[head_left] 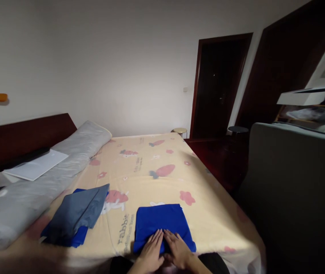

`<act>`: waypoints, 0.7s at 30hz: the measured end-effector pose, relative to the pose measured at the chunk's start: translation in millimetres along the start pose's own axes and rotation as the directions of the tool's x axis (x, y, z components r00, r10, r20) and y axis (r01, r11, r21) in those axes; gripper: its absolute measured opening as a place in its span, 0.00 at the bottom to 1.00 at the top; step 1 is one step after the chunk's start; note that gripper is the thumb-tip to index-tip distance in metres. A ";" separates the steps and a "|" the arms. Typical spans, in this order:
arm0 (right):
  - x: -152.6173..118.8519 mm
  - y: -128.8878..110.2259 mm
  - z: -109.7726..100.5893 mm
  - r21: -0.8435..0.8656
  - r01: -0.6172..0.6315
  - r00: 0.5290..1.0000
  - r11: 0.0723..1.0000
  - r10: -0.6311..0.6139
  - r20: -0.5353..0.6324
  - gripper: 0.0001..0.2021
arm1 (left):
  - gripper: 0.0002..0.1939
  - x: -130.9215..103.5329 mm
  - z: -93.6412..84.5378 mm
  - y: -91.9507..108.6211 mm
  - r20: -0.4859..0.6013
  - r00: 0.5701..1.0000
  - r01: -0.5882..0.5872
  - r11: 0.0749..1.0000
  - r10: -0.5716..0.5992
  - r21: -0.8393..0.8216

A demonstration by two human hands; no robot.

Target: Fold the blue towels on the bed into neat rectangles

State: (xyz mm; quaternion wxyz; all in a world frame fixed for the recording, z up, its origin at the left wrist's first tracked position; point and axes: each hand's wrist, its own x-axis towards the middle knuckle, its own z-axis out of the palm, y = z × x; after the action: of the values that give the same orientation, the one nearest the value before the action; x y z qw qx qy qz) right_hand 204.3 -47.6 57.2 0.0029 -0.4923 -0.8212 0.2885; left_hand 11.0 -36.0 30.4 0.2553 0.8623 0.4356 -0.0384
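A folded blue cloth (pixel 162 219), squarish and fairly flat, lies on the bed near its front edge. My left hand (pixel 152 249) rests flat on the near part of it, fingers stretched out. Beside it, my right hand (pixel 178 247) also presses flat on the cloth, its fingertips close to those of the left. Neither hand grips the fabric. To the left on the bed, a grey garment (pixel 79 207) lies loosely on top of more blue cloth (pixel 79 238).
The bed sheet (pixel 156 190) is cream with carrot and rabbit prints. A long grey bolster (pixel 62 167) runs along the headboard (pixel 25 137), with a white flat board (pixel 38 165) on it. At right stands a dark grey panel (pixel 288 190); stools (pixel 181 130) are by the door (pixel 222 87).
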 end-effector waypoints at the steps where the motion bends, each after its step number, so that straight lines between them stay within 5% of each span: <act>1: 1.1 -1.0 -0.6 0.004 -0.009 1.000 1.000 0.009 -0.006 0.37 | 0.43 1.6 1.2 -0.3 -0.006 1.000 -0.004 1.000 0.004 -0.011; 10: -18.9 54.9 -7.6 -0.070 -0.241 0.957 0.968 0.225 -0.181 0.38 | 0.43 -39.4 -26.6 -57.7 -0.045 0.970 0.242 0.964 -0.239 0.110; 17: 10.6 -6.5 23.7 -0.045 0.032 0.980 0.998 -0.040 -0.195 0.27 | 0.43 -0.8 6.3 -15.7 -0.066 0.988 0.139 0.989 -0.136 0.043; 21: -0.6 16.6 21.2 -0.082 -0.005 0.977 0.997 -0.013 -0.213 0.24 | 0.40 -11.3 -10.6 -14.5 -0.028 0.980 0.199 0.980 -0.198 0.022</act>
State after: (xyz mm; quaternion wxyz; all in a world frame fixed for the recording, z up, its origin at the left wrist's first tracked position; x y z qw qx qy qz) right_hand 211.9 -52.2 31.8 0.0716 -0.5186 -0.8283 0.1999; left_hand -8.8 -32.1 36.9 0.2341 0.8179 0.5223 -0.0580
